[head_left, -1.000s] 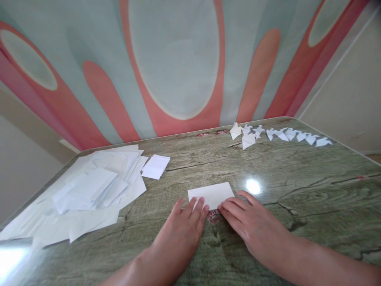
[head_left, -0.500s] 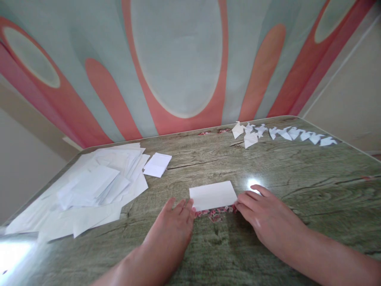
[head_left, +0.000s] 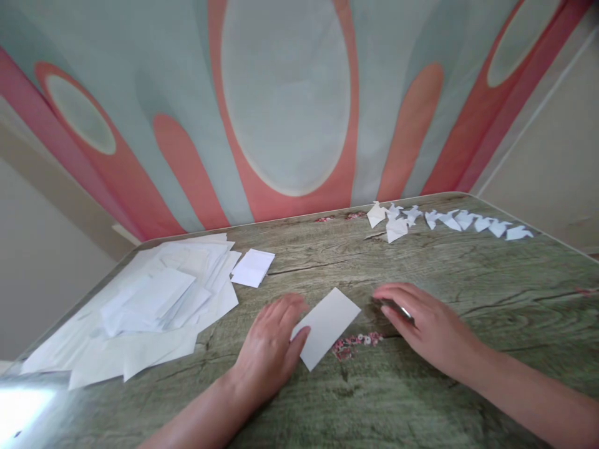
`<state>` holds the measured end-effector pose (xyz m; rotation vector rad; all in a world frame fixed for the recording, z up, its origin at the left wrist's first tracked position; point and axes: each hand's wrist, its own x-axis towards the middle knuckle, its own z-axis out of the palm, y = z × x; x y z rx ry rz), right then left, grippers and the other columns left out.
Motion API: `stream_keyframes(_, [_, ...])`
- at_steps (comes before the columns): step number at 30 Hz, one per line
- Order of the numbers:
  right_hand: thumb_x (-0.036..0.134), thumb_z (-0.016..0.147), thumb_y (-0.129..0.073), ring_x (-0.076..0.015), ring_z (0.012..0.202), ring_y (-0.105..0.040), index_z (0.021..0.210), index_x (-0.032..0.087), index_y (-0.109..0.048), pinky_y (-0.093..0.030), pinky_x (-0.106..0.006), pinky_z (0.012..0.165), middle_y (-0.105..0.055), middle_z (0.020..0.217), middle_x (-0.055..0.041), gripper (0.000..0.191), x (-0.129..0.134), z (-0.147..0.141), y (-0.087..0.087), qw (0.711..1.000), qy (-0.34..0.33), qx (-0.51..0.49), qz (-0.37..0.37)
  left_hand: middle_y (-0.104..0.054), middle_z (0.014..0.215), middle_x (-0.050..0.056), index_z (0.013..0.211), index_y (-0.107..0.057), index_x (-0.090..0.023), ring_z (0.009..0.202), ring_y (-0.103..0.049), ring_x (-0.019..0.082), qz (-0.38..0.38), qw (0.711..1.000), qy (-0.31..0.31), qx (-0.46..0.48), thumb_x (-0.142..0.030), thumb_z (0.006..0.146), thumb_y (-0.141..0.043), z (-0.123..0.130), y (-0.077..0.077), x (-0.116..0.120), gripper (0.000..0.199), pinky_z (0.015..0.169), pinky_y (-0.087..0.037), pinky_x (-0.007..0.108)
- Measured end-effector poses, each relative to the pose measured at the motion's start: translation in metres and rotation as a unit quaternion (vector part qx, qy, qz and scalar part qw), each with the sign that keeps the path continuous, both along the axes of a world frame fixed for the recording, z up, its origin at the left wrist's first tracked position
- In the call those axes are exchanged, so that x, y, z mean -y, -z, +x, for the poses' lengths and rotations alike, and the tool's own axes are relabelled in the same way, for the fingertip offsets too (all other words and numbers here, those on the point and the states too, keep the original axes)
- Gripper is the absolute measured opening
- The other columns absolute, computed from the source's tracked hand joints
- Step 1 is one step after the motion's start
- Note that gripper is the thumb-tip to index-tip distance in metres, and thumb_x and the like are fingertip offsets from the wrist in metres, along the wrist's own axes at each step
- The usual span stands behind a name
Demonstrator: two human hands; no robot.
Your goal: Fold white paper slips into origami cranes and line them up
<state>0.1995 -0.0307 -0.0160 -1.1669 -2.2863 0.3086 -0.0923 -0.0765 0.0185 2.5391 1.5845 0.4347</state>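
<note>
A white rectangular piece of paper [head_left: 330, 323], seemingly folded, lies slanted in front of me. My left hand [head_left: 274, 333] pinches its left side, the thumb on top and the other fingers along the far edge. My right hand [head_left: 416, 321] is apart from the paper, off to its right, slightly blurred. Its thumb and fingers are spread with a gap between them, and a bright glint shows through that gap. Below the paper's right edge, a pink floral print [head_left: 358, 343] shows on the wood-grain tabletop [head_left: 365, 399].
A loose heap of white sheets [head_left: 159, 312] spreads over the table's left side. Beside it lies a small stack of white paper squares [head_left: 253, 268]. Several folded white paper birds [head_left: 449, 220] line the back right. A painted panel [head_left: 290, 93] rises behind the table.
The paper has turned from lying level to a diagonal slant. My right hand has let go of its corner and moved away to the right, opening. The view has shifted slightly.
</note>
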Motion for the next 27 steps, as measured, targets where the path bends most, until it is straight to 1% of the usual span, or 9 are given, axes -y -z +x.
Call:
stream_keyframes(2, [0.028, 0.095, -0.048, -0.023, 0.119, -0.05, 0.128, 0.021, -0.048, -0.042, -0.042, 0.101, -0.056, 0.127, -0.0093, 0.034, -0.003, -0.003, 0.004, 1.0, -0.015, -0.013, -0.02, -0.051, 0.137, 0.013, 0.137, -0.04, -0.018, 0.128, -0.045, 0.029, -0.026, 1.0, 0.0, 0.017, -0.032, 0.087, -0.059, 0.003, 0.007, -0.006, 0.056, 0.106, -0.038, 0.049])
stream_keyframes(4, [0.031, 0.094, -0.05, -0.0234, 0.126, -0.044, 0.137, 0.022, -0.04, -0.038, -0.044, 0.105, -0.051, 0.135, -0.0093, 0.046, -0.003, -0.008, 0.006, 0.999, -0.036, -0.003, -0.035, -0.051, 0.138, 0.012, 0.142, -0.033, -0.02, 0.128, -0.045, 0.029, -0.059, 0.998, 0.016, 0.026, -0.034, 0.083, -0.066, 0.006, 0.011, -0.008, 0.069, 0.107, -0.035, 0.05])
stream_keyframes(8, [0.034, 0.091, -0.056, -0.0244, 0.131, -0.04, 0.144, 0.024, -0.031, -0.035, -0.046, 0.108, -0.046, 0.142, -0.009, 0.06, 0.0, -0.013, 0.006, 0.997, -0.058, 0.015, -0.051, -0.053, 0.137, 0.009, 0.142, -0.032, -0.024, 0.125, -0.047, 0.026, -0.094, 0.991, 0.061, 0.069, -0.024, 0.086, -0.062, 0.01, 0.009, -0.007, 0.063, 0.106, -0.035, 0.048])
stream_keyframes(11, [0.038, 0.088, -0.058, -0.0261, 0.133, -0.037, 0.146, 0.023, -0.028, -0.034, -0.048, 0.109, -0.044, 0.144, -0.0101, 0.067, 0.001, -0.015, 0.003, 0.995, -0.078, 0.021, -0.064, -0.054, 0.136, 0.006, 0.14, -0.037, -0.027, 0.124, -0.049, 0.022, -0.13, 0.977, 0.134, 0.102, -0.014, 0.089, -0.054, 0.012, 0.002, -0.006, 0.055, 0.108, -0.035, 0.045])
stream_keyframes(13, [0.041, 0.086, -0.061, -0.0275, 0.131, -0.038, 0.145, 0.023, -0.031, -0.034, -0.049, 0.108, -0.046, 0.142, -0.0103, 0.068, 0.001, -0.017, 0.002, 0.993, -0.094, 0.029, -0.068, -0.057, 0.134, 0.003, 0.139, -0.039, -0.028, 0.123, -0.051, 0.018, -0.161, 0.963, 0.187, 0.113, -0.009, 0.09, -0.049, 0.014, -0.002, -0.004, 0.053, 0.11, -0.033, 0.041])
stream_keyframes(16, [0.038, 0.083, -0.066, -0.0277, 0.124, -0.044, 0.14, 0.024, -0.04, -0.036, -0.049, 0.105, -0.053, 0.134, -0.009, 0.064, 0.004, -0.019, 0.001, 0.992, -0.097, 0.038, -0.068, -0.056, 0.135, 0.002, 0.137, -0.041, -0.028, 0.124, -0.051, 0.015, -0.153, 0.959, 0.208, 0.118, -0.004, 0.092, -0.042, 0.016, 0.0, 0.0, 0.051, 0.112, -0.031, 0.04])
stream_keyframes(20, [0.027, 0.077, -0.073, -0.0272, 0.111, -0.052, 0.13, 0.022, -0.051, -0.041, -0.046, 0.097, -0.06, 0.12, -0.0081, 0.058, 0.009, -0.022, -0.005, 0.993, -0.048, 0.055, -0.088, -0.054, 0.135, 0.007, 0.136, -0.042, -0.023, 0.125, -0.047, 0.022, -0.099, 0.981, 0.126, 0.106, -0.017, 0.091, -0.053, 0.017, 0.007, 0.004, 0.047, 0.108, -0.035, 0.043])
stream_keyframes(23, [0.026, 0.072, -0.075, -0.0262, 0.098, -0.055, 0.11, 0.022, -0.062, -0.043, -0.045, 0.087, -0.064, 0.103, -0.006, 0.04, 0.011, -0.024, -0.015, 0.989, -0.025, 0.077, -0.121, -0.056, 0.132, 0.009, 0.135, -0.043, -0.022, 0.122, -0.048, 0.024, -0.095, 0.986, 0.106, 0.086, -0.029, 0.087, -0.064, 0.019, 0.008, 0.004, 0.053, 0.105, -0.038, 0.044])
stream_keyframes(27, [0.022, 0.072, -0.073, -0.0249, 0.091, -0.056, 0.087, 0.02, -0.063, -0.044, -0.042, 0.082, -0.063, 0.092, -0.004, 0.018, 0.015, -0.03, -0.021, 0.985, -0.016, 0.068, -0.158, -0.058, 0.129, 0.006, 0.124, -0.054, -0.023, 0.119, -0.051, 0.024, -0.065, 0.988, 0.125, 0.054, -0.018, 0.091, -0.054, 0.021, 0.007, 0.004, 0.033, 0.104, -0.038, 0.045])
